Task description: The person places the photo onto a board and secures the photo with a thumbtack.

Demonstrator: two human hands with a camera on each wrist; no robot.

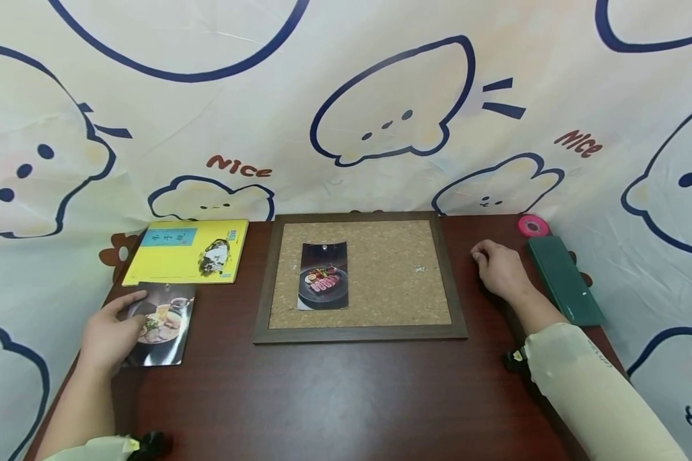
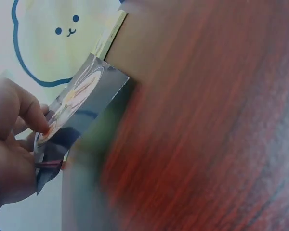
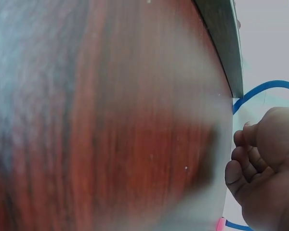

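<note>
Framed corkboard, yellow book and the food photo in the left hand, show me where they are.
Framed corkboard (image 1: pixel 380 278), head view: bare cork near the middle.
Yellow book (image 1: pixel 183 255), head view: middle of the cover.
Held food photo (image 1: pixel 164 324), head view: printed dish.

On the far left of the glossy reddish-brown wood-grained desk (image 1: pixel 334 403) lies a flat yellow rectangular book (image 1: pixel 187 254) with a blue panel. On the right lies a long dark-green box (image 1: pixel 565 280), a round pink roll (image 1: pixel 533 225) just beyond its far end. Behind, creased pale sheeting (image 1: pixel 300 128) carries navy-outlined cartoon figures and "Nice" lettering.
</note>
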